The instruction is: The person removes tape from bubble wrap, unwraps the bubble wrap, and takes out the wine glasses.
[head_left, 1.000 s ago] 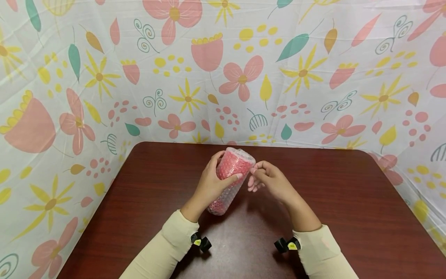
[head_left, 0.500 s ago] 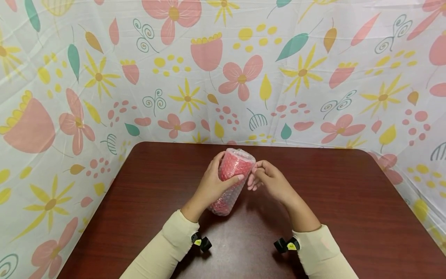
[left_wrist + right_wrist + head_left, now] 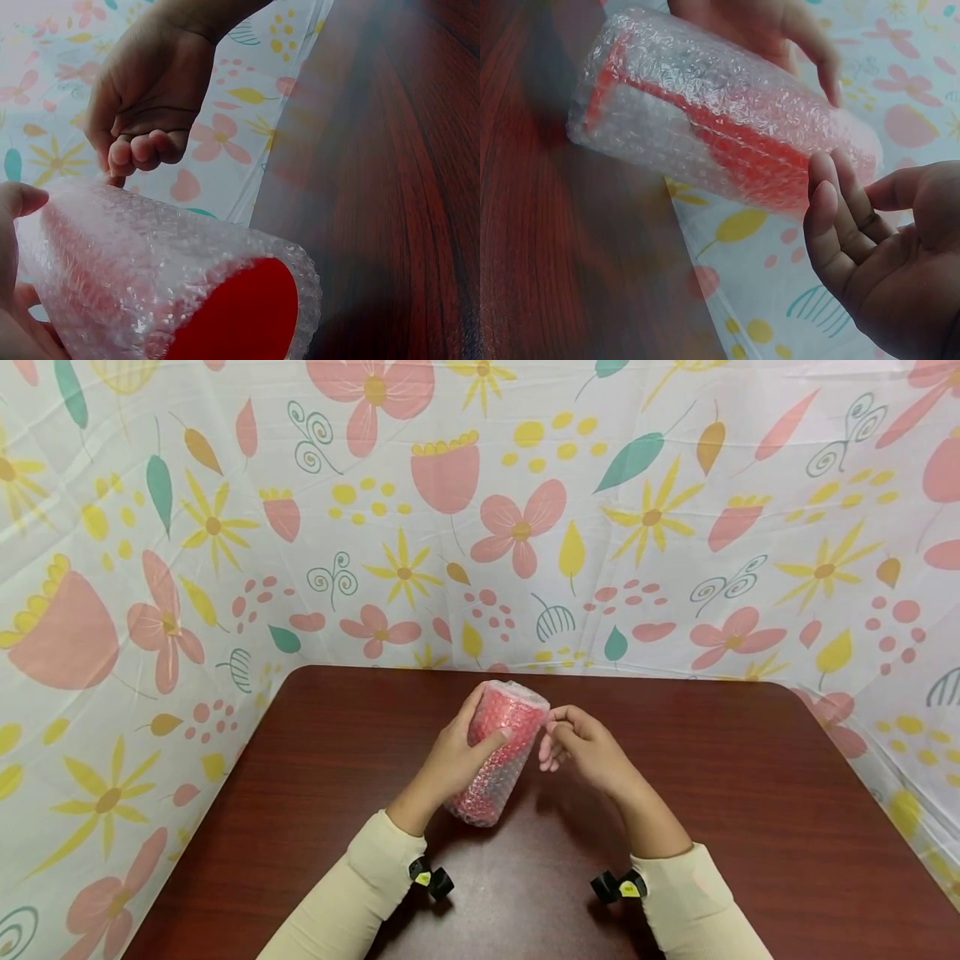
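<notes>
A red and whitish cylinder in clear bubble wrap is held tilted over the table, its top leaning right and away. My left hand grips it from the left, thumb across the front and fingers behind, partly hidden. At the upper right rim, my right hand pinches the edge of the wrap between thumb and index finger. Its other fingers hang loosely curled beside it. In the left wrist view the cylinder's flat red end shows through the wrap. A red band runs along its side in the right wrist view.
The dark brown wooden table spreads out below both hands. Behind it and along the sides hangs a white cloth printed with flowers and leaves. Black wrist cameras sit at both cream sleeves.
The wrapped cylinder has turned slightly in my left hand, whose thumb has shifted a little left and up on it. My right hand stays at the rim, its lower fingers moved slightly right.
</notes>
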Available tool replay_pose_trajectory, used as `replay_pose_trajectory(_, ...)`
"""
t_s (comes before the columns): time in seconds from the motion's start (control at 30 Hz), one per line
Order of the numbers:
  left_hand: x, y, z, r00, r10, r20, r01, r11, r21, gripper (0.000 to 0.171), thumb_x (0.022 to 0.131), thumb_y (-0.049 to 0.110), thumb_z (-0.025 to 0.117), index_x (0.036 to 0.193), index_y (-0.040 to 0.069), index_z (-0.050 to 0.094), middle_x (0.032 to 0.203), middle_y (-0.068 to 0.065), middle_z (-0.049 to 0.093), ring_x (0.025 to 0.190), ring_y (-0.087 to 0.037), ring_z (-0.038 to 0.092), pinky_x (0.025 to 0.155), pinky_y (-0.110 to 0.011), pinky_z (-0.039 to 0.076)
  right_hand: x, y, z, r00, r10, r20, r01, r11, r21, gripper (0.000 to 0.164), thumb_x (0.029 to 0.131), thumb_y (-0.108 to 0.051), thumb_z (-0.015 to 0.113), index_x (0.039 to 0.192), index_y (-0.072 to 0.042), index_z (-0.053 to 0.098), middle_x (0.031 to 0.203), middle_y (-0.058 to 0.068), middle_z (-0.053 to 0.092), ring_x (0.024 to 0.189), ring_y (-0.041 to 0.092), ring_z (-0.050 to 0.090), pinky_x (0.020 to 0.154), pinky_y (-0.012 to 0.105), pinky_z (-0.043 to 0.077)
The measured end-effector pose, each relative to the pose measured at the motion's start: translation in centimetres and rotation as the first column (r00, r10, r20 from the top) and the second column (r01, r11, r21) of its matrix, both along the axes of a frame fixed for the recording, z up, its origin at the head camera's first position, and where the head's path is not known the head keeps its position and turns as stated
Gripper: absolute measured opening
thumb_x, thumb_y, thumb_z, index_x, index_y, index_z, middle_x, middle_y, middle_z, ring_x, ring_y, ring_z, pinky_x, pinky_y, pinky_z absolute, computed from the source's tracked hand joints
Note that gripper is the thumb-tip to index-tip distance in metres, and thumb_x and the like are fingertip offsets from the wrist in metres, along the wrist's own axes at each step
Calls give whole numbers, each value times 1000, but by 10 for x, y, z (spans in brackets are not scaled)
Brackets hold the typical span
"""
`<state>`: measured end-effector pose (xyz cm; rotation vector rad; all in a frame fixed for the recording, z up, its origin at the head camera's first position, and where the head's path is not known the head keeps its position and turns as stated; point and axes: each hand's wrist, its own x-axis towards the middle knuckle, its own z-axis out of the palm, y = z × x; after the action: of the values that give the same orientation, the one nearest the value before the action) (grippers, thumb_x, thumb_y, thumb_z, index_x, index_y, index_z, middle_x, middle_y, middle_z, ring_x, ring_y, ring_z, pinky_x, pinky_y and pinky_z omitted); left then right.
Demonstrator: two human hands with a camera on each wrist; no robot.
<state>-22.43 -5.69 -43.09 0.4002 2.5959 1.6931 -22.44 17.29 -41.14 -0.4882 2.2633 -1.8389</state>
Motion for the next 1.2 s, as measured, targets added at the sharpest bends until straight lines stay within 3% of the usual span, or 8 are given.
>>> replay_pose_trajectory(0.27, -3, 0, -2, 999, 23, -42, -19, 997, 79, 77, 91, 41, 73, 155, 38, 31, 139, -3, 55, 118, -23, 60, 91, -44, 56, -1, 2, -1, 1000, 5, 22, -5, 1000, -3, 24, 108, -11, 37, 125, 6, 41, 95, 29, 66, 77, 20, 71, 69, 32, 58)
replay_pose_trajectory(0.37, -3, 1, -1, 997, 33, -63, -27, 995, 95, 78, 89, 42, 76, 154, 36, 34, 139, -2, 55, 119, -22, 60, 90, -43, 56, -1, 4, -2, 999, 37, 19, -37, 999, -16, 23, 109, -11, 36, 125, 6, 36, 104, 35, 66, 81, 21, 72, 71, 32, 58)
replay_pose_trajectory(0.5, -2, 1, -1, 995, 49, -88, -39, 994, 105, 79, 87, 43, 78, 153, 37, 36, 139, -2, 54, 119, -22, 59, 90, -44, 56, -3, 5, -3, 999, 33, 9, -33, 999, 2, 21, 109, -12, 38, 120, 6, 36, 108, 35, 67, 85, 23, 73, 74, 31, 58)
replay_pose_trajectory(0.77, -2, 2, 0, 991, 77, -107, -65, 991, 113, 79, 86, 47, 78, 152, 39, 37, 133, 0, 56, 114, -20, 60, 87, -42, 57, -3, 4, -3, 1000, 9, -27, -9, 1000, 5, 22, 110, -14, 40, 116, 7, 40, 104, 36, 67, 81, 27, 73, 72, 35, 58)
replay_pose_trajectory(1.0, 0, 1, 2, 994, 71, -83, -60, 990, 130, 81, 86, 47, 78, 154, 33, 37, 137, 1, 55, 115, -20, 60, 90, -44, 56, -1, 7, 2, 1000, 0, -21, 0, 1000, -17, 20, 107, -14, 48, 115, 5, 47, 75, 10, 68, 70, 23, 73, 67, 41, 59)
replay_pose_trajectory(1.07, 0, 1, 2, 994, 68, -81, -58, 990, 127, 81, 86, 47, 78, 154, 32, 37, 138, 1, 55, 116, -20, 60, 91, -43, 56, -1, 8, 3, 1000, 14, -16, -15, 999, -35, 21, 107, -12, 48, 115, 7, 47, 75, 13, 68, 71, 25, 74, 67, 41, 60)
replay_pose_trajectory(1.2, 0, 1, 1, 995, 62, -76, -52, 991, 122, 81, 86, 48, 78, 154, 33, 37, 138, 1, 54, 116, -21, 60, 89, -42, 57, -1, 7, 3, 999, 38, -13, -39, 998, -47, 21, 107, -10, 44, 115, 10, 46, 92, 26, 71, 85, 32, 75, 75, 43, 61)
